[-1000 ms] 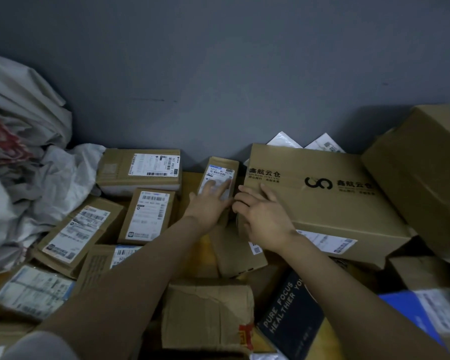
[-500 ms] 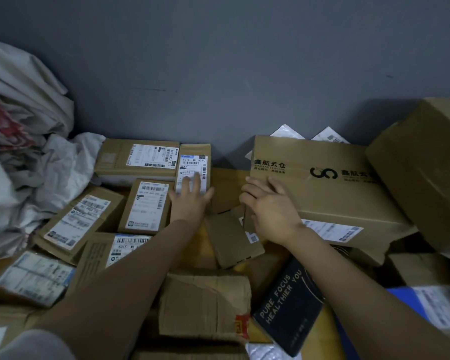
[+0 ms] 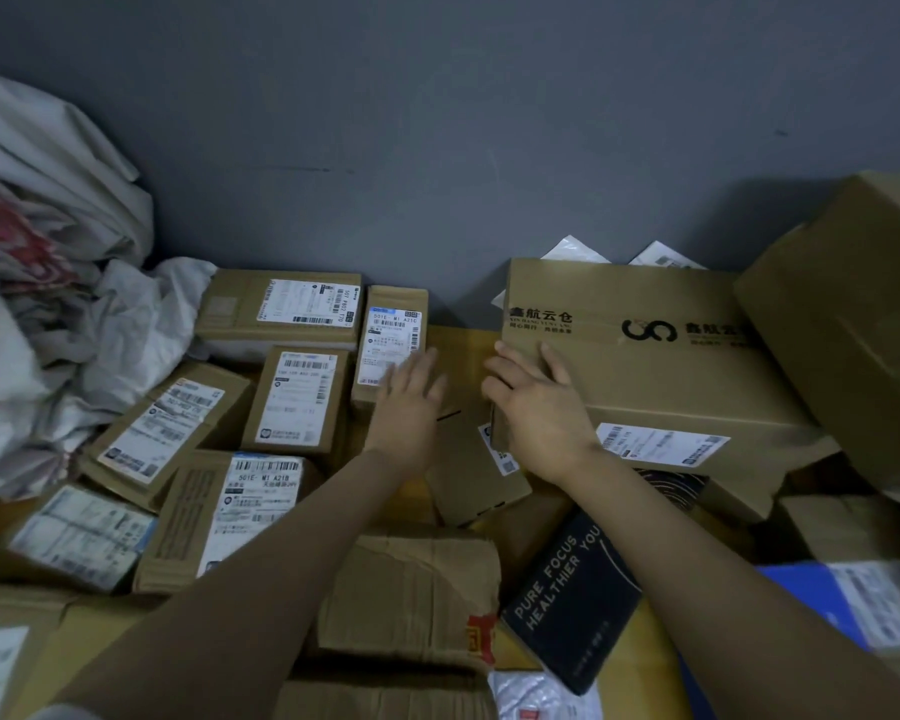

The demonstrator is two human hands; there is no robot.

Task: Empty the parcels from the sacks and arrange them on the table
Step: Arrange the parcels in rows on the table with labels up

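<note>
Fingers point(image 3: 421, 367) of the left hand point(image 3: 409, 407) lie straight and loose, blurred, over the lower right corner of a small labelled box point(image 3: 392, 335) in the middle of the frame. They wrap round nothing, and whether they touch the label cannot be told. The right hand point(image 3: 536, 407) is just beside it to the right. Its fingers spread flat against the near left corner of a large printed carton point(image 3: 655, 376), pressing there rather than clasping.

A plain little box point(image 3: 476, 475) sits tilted below and between the two wrists. A strip of yellowish table point(image 3: 463, 343) shows above it.

More labelled parcels lie flat in rough rows left of centre. A wide one point(image 3: 281, 309) is nearest the grey wall point(image 3: 437, 122), and an upright one point(image 3: 300, 400) is just below it. An angled one point(image 3: 159, 433) is further left, and another point(image 3: 230, 511) lies under the left forearm. A pale-labelled one point(image 3: 84, 537) is at the lower left.

Crumpled white sacks point(image 3: 48, 314) are heaped at the upper left edge, touching the nearest boxes. A creased carton point(image 3: 411, 584) lies at bottom centre, and a black package point(image 3: 572, 589) printed "PURE FOCUS" is to its right. A big brown carton point(image 3: 853, 324) leans at the far right above the printed one, and a blue parcel point(image 3: 801, 589) is in the lower right corner.
</note>
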